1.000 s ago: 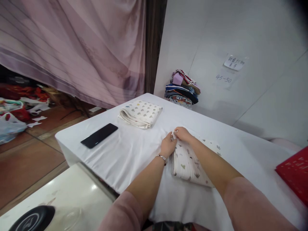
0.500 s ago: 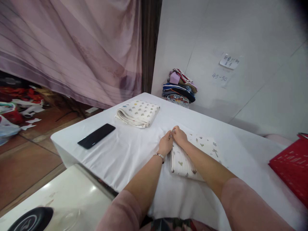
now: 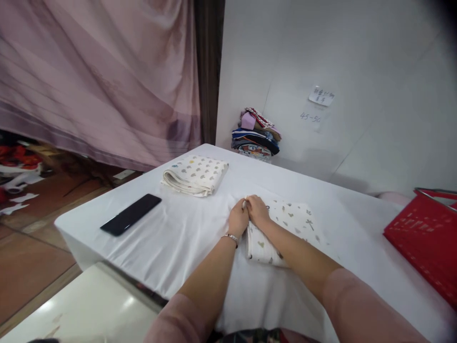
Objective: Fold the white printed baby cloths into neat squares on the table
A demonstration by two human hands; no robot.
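Observation:
A folded white cloth [image 3: 291, 216] printed with small plants lies on the white-covered table [image 3: 193, 233]. At its far left corner my left hand [image 3: 238, 218] and my right hand [image 3: 257, 210] are side by side, fingers closed on the cloth's edge. A bracelet circles my left wrist. My right forearm crosses over the cloth and hides part of it. Farther back lies a second folded cloth [image 3: 196, 175], white with rows of grey shapes, with neither hand on it.
A black phone [image 3: 131, 214] lies at the table's left. At the right stands a red basket [image 3: 424, 243]. Folded clothes [image 3: 255, 136] are piled beyond the far edge by the wall. A pink curtain [image 3: 107, 81] hangs at the left; a pale surface [image 3: 89, 305] adjoins in front.
The view has shifted slightly, so most things sit farther left, and more of the red basket shows. Both hands stay at the same corner of the cloth, with slight finger movement.

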